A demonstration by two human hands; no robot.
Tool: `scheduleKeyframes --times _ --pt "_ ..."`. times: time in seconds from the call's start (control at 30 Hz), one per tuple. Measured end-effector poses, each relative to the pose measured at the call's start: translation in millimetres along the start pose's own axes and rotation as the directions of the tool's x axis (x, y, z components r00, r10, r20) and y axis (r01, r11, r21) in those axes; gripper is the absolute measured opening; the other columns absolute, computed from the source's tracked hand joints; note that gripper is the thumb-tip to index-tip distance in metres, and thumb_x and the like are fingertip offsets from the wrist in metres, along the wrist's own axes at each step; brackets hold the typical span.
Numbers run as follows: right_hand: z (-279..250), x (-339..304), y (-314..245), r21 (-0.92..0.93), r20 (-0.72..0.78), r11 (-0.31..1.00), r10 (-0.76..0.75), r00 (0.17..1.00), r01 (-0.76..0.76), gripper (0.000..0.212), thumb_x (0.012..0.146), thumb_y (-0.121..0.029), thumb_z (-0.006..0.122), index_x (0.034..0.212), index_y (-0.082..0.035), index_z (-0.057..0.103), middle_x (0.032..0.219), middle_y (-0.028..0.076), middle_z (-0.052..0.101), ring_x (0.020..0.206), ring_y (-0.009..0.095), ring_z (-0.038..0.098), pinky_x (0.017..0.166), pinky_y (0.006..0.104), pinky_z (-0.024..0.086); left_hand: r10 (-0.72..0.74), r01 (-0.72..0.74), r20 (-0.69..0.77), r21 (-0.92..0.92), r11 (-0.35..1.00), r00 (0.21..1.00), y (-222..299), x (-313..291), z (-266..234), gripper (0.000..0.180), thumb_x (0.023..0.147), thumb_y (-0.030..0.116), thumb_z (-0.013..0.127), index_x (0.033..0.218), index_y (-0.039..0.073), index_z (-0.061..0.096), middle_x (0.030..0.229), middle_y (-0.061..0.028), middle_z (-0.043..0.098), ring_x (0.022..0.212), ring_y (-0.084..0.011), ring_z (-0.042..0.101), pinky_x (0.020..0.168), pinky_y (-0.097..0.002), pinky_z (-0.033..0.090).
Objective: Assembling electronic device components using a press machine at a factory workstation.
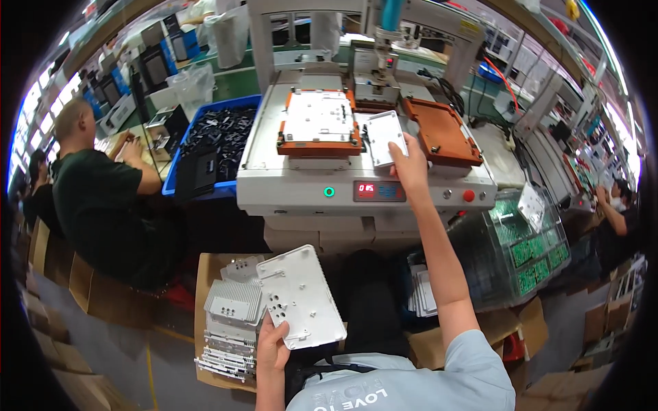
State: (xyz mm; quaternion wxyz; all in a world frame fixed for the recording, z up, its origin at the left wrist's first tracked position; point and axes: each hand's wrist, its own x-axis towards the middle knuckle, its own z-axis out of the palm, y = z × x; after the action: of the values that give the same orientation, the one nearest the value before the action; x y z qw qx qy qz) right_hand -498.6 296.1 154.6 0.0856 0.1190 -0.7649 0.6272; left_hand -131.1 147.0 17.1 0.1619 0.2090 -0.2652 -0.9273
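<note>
A blue rectangular plastic bin (228, 188) holds small black parts (221, 137). Beside stacked pale ribbed panels (233, 301), the left hand (272, 344) grips a white rectangular panel (305, 294) near its lower left corner. An orange fixture (319, 148) carries a white flat part (315, 113); rightward, the right hand (410, 168) pinches a white rectangular plate (384, 134) near a second orange fixture (442, 130).

near left: white rectangular panel (307, 291), dark round holes (279, 306); pale-grey ridged plate (234, 299), parallel stripes; tan cardboard carton (208, 266) | far: smaller white rectangular plate (386, 133); orange-brown left block fixture (319, 148), orange-brown right block fixture (442, 130); off-white machine base (291, 195), glowing green ring button (330, 192), red round knob (469, 196) | far left: blue rectangular bin (225, 189), black parts (214, 133) | right: green circuit boards (527, 251)
</note>
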Motion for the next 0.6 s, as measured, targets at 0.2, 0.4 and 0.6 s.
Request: scheduleKeyframes --times 0.2,0.4,0.6 --pt "14 29 41 -0.486 -0.050 0.844 -0.288 0.956 0.229 0.052 0.088 -0.024 0.058 0.132 -0.002 0.041 0.102 0.020 0.062 0.081 0.029 0.060 0.076 0.0396 0.046 -0.082 0.084 0.051 -0.042 0.996 0.995 -1 1 -7 0.061 0.084 0.009 0.065 0.137 0.000 0.036 0.126 -0.0124 0.054 0.114 -0.0240 0.055 0.099 -0.0365 0.044" --pt "24 12 18 -0.717 -0.035 0.652 -0.384 0.923 0.244 0.044 0.090 -0.033 0.056 0.123 -0.005 0.049 0.109 0.019 0.053 0.098 0.037 0.053 0.085 0.0432 0.043 -0.283 0.321 0.171 -0.273 0.907 0.944 -13 -8 -7 0.059 0.085 0.021 0.067 0.136 0.006 0.040 0.086 -0.0039 0.057 0.069 -0.0137 0.056 0.062 -0.0295 0.053" --pt "37 -25 -25 -0.653 -0.035 0.521 -0.746 0.665 0.550 0.021 0.092 -0.016 0.055 0.109 -0.004 0.059 0.104 0.013 0.057 0.088 0.027 0.055 0.078 0.0365 0.045 -0.136 0.525 0.622 -0.501 0.687 0.771 -15 -6 2 0.057 0.094 0.039 0.048 0.139 0.007 0.035 0.072 -0.0032 0.040 0.062 -0.0160 0.040 0.058 -0.0277 0.035"
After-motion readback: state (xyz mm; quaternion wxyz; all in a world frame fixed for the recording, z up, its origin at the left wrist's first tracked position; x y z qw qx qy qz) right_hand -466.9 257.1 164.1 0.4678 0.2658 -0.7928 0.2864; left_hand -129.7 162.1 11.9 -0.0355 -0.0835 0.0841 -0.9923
